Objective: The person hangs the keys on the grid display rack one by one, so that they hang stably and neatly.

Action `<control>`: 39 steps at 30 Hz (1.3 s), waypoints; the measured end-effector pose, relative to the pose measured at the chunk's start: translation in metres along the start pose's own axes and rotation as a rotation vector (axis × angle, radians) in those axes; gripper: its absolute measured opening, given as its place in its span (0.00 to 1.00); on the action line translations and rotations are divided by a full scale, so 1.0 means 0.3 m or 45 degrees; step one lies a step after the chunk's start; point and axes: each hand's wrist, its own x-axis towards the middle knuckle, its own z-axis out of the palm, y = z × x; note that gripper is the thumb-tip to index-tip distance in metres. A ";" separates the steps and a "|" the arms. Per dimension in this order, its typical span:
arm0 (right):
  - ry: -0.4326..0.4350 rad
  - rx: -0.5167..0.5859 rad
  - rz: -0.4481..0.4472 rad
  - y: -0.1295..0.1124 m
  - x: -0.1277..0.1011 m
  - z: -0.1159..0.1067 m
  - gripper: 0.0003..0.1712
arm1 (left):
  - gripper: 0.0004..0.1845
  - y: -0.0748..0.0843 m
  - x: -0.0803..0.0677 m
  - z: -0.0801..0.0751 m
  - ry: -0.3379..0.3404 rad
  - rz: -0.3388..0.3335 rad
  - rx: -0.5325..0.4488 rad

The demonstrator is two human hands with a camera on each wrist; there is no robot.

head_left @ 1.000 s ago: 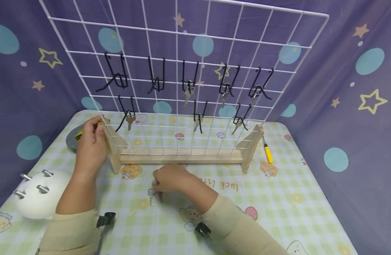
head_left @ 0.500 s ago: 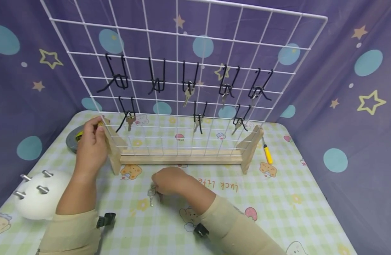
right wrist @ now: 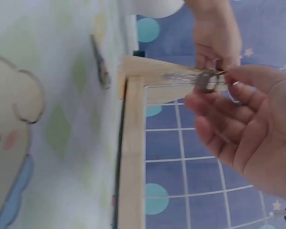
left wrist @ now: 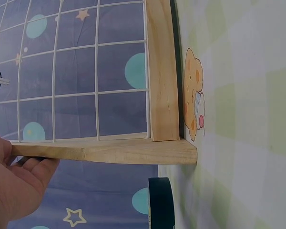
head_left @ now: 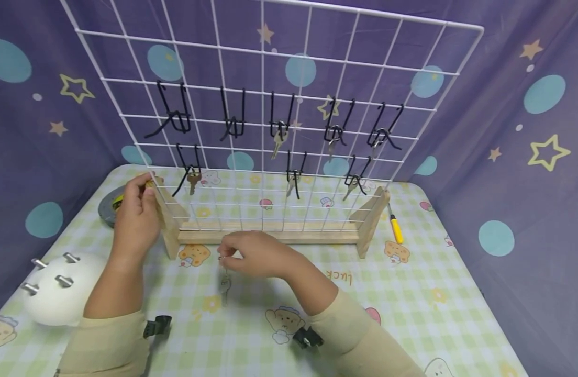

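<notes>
My right hand point(head_left: 256, 254) pinches the ring of a key point(right wrist: 207, 80) between thumb and index finger, above the table in front of the rack. In the right wrist view this key points away from the fingertips, and a second key point(right wrist: 101, 64) lies on the cloth. From the head view, a key point(head_left: 225, 285) shows just below the hand, where the two seem to overlap. My left hand point(head_left: 135, 220) grips the upper end of the left wooden side piece point(left wrist: 109, 151) of the white wire grid rack point(head_left: 263, 94). Black hooks point(head_left: 233, 125) hang on the grid; several carry keys point(head_left: 279, 141).
Left of the rack lies a grey round object point(head_left: 109, 207), partly behind the left hand. A white dome with metal pegs point(head_left: 63, 293) stands near the left forearm. A yellow-handled screwdriver point(head_left: 396, 228) lies right of the rack. Purple curtain point(head_left: 529, 209) surrounds the checked table.
My right hand has risen from the tabletop, lifting one key by its ring. The left hand stays on the wooden side piece.
</notes>
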 end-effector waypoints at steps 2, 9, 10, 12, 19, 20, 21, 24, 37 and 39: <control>0.037 0.094 -0.025 -0.009 -0.008 -0.021 0.06 | 0.26 0.000 0.001 -0.001 0.001 0.001 -0.004; 0.098 0.180 -0.111 -0.084 -0.054 -0.098 0.07 | 0.26 0.001 0.002 -0.002 -0.003 -0.002 -0.002; 0.102 0.179 -0.120 -0.099 -0.062 -0.111 0.08 | 0.26 0.002 0.002 -0.002 -0.002 -0.003 0.000; 0.114 0.171 -0.142 -0.130 -0.078 -0.137 0.08 | 0.26 0.001 0.001 -0.001 -0.002 -0.001 0.001; 0.250 0.100 -0.252 -0.238 -0.142 -0.247 0.07 | 0.25 -0.001 0.002 0.000 -0.008 0.013 -0.010; 0.281 0.088 -0.267 -0.249 -0.151 -0.263 0.07 | 0.25 -0.001 0.002 0.000 -0.009 0.014 -0.010; 0.312 0.076 -0.282 -0.260 -0.160 -0.280 0.07 | 0.25 -0.002 0.003 -0.001 -0.008 0.015 -0.010; 0.407 0.029 -0.321 -0.282 -0.183 -0.329 0.06 | 0.25 -0.001 0.003 -0.001 0.001 0.019 -0.005; 0.730 0.245 -0.369 -0.302 -0.181 -0.504 0.05 | 0.25 0.002 0.001 -0.001 -0.007 0.037 -0.007; 0.775 0.265 -0.365 -0.305 -0.167 -0.519 0.05 | 0.25 0.002 0.001 -0.003 -0.004 0.031 -0.003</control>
